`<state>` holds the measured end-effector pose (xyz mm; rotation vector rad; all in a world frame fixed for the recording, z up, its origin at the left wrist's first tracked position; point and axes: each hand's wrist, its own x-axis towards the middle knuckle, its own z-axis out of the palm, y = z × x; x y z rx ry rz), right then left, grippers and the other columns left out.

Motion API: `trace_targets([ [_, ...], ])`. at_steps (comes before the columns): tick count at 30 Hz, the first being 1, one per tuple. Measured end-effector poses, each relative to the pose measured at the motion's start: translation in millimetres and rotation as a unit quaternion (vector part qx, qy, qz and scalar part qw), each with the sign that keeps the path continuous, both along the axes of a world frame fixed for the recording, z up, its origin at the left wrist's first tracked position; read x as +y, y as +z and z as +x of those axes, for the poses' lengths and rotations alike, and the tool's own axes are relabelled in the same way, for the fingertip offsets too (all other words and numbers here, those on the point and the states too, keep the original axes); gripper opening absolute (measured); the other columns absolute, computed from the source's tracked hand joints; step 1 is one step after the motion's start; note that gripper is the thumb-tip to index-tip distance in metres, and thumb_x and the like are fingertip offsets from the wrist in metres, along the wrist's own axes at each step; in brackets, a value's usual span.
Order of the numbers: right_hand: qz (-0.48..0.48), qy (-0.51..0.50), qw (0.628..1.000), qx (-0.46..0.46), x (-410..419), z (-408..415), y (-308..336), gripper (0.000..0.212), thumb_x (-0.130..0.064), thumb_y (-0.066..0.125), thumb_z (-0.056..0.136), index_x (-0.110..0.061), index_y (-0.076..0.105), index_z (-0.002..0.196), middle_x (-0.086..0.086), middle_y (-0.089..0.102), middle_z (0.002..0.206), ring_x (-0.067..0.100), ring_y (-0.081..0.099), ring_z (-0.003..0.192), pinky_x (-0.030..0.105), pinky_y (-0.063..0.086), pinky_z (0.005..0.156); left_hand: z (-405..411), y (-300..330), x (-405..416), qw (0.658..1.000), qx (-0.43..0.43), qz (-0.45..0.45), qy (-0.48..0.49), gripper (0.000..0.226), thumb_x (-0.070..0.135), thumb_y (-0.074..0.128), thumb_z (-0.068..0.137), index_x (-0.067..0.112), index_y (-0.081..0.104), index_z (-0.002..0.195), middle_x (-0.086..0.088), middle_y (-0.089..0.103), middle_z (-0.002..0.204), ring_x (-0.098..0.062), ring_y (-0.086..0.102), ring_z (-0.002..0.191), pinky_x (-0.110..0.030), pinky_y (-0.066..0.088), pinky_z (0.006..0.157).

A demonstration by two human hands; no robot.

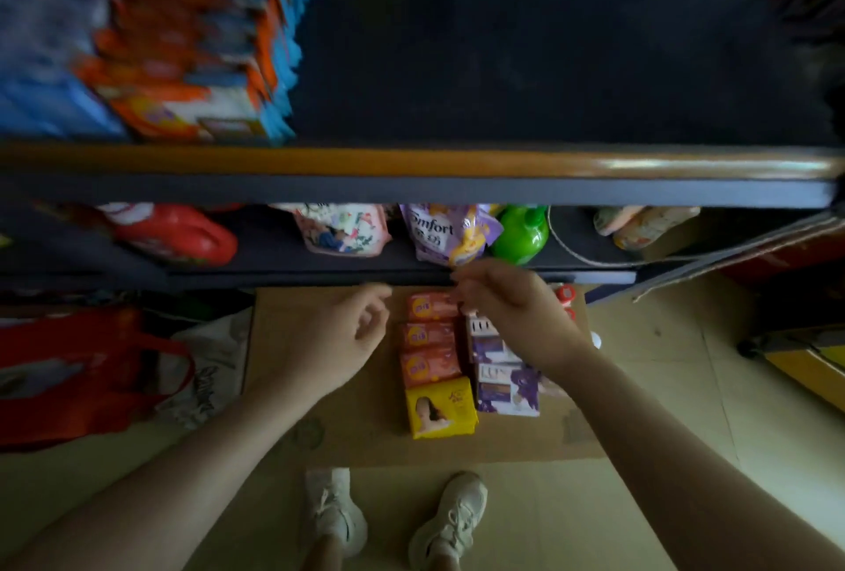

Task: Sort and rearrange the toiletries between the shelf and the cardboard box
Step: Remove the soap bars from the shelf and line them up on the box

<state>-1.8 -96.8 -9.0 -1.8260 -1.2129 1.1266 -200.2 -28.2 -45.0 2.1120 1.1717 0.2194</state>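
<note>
- Both forearms filled the bottom of the view, white shoes (336,511) planted at the near edge of the cardboard box (283,369).
- Left hand (340,337) hovered over bare cardboard, fingers loosely curled, holding nothing.
- Right hand (512,305) hung over the far end of the soap rows, fingertips drawn together; whether it pinched anything, I couldn't tell — blur hid it.
- Toiletries sat on the cardboard: orange soap packs (430,342) in a column, a yellow soap box (441,408) nearest, purple soap boxes (505,387) just beside them.
- My call: a pick from the rows was next — best taken by the short ends, lifted straight so neighbours stayed square.
- Room looked tight: the lower shelf edge (320,278) jutted right over the far packs, pouches and a green bottle (521,234) crowding it.
- Open cardboard on the left offered the easy way out.
</note>
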Motion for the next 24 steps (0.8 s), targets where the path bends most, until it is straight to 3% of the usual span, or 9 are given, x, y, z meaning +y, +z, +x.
trace_targets([
  [2,0.066,0.004,0.998,0.011,22,-5,32,0.025,-0.01,0.053,0.092,-0.034,0.059,0.09,-0.01,0.066,0.081,0.007,0.063,0.078,0.024,0.05,0.077,-7,46,33,0.969,-0.023,0.235,-0.073,0.034,0.028,0.044,0.089,0.01,0.063,0.109,-0.002,0.066,0.096,-0.013,0.06,0.083,-0.027,0.049,0.067],
  [6,0.195,-0.025,0.98,-0.016,74,-5,72,0.019,-0.012,0.052,0.091,-0.028,0.061,0.09,-0.009,0.065,0.08,0.005,0.063,0.076,0.024,0.051,0.076,-12,97,103,0.896,-0.006,0.435,-0.084,0.026,0.021,0.05,0.087,0.006,0.068,0.1,-0.012,0.062,0.107,-0.031,0.057,0.089,-0.04,0.052,0.071],
  [9,0.223,-0.097,0.97,-0.01,122,-3,77,0.027,-0.004,0.05,0.09,-0.027,0.061,0.084,-0.007,0.065,0.081,0.011,0.062,0.08,0.033,0.051,0.079,-14,104,141,0.87,0.041,0.486,-0.066,0.037,0.032,0.051,0.086,0.005,0.064,0.107,-0.016,0.058,0.115,-0.035,0.054,0.096,-0.044,0.051,0.073],
  [11,0.235,-0.103,0.966,-0.037,152,-6,69,0.019,-0.011,0.052,0.088,-0.027,0.063,0.085,-0.009,0.064,0.083,0.01,0.059,0.081,0.03,0.05,0.077,-16,97,158,0.857,0.084,0.505,-0.057,0.052,0.046,0.045,0.084,0.006,0.061,0.114,-0.017,0.056,0.123,-0.037,0.053,0.105,-0.045,0.047,0.078],
  [13,0.227,-0.083,0.963,-0.118,180,-8,59,0.016,-0.012,0.053,0.09,-0.017,0.066,0.098,-0.005,0.062,0.091,0.011,0.056,0.086,0.021,0.045,0.073,-18,86,171,0.853,0.098,0.512,-0.033,0.062,0.053,0.04,0.082,0.006,0.059,0.118,-0.019,0.053,0.128,-0.039,0.052,0.111,-0.047,0.046,0.082],
  [17,0.225,-0.047,0.936,-0.267,235,-1,43,0.026,-0.007,0.052,0.088,0.002,0.059,0.111,0.017,0.058,0.115,0.029,0.053,0.106,0.03,0.043,0.08,-17,73,190,0.838,0.071,0.541,-0.009,0.063,0.054,0.038,0.085,0.005,0.059,0.118,-0.017,0.062,0.116,-0.036,0.061,0.099,-0.04,0.049,0.074],
  [20,0.182,-0.077,0.947,-0.254,281,13,33,0.039,-0.016,0.059,0.085,-0.005,0.05,0.122,0.012,0.053,0.118,0.027,0.053,0.107,0.024,0.037,0.072,-18,66,193,0.816,0.037,0.577,-0.004,0.054,0.051,0.044,0.084,0.007,0.066,0.107,-0.011,0.068,0.105,-0.03,0.064,0.092,-0.035,0.05,0.068],
  [24,0.156,-0.111,0.962,-0.193,318,21,28,0.048,-0.019,0.06,0.086,-0.009,0.039,0.127,0.013,0.049,0.128,0.03,0.051,0.115,0.039,0.046,0.089,-17,61,194,0.798,0.012,0.602,0.005,0.046,0.046,0.047,0.082,0.009,0.069,0.099,-0.008,0.07,0.098,-0.026,0.066,0.085,-0.03,0.049,0.061],
])
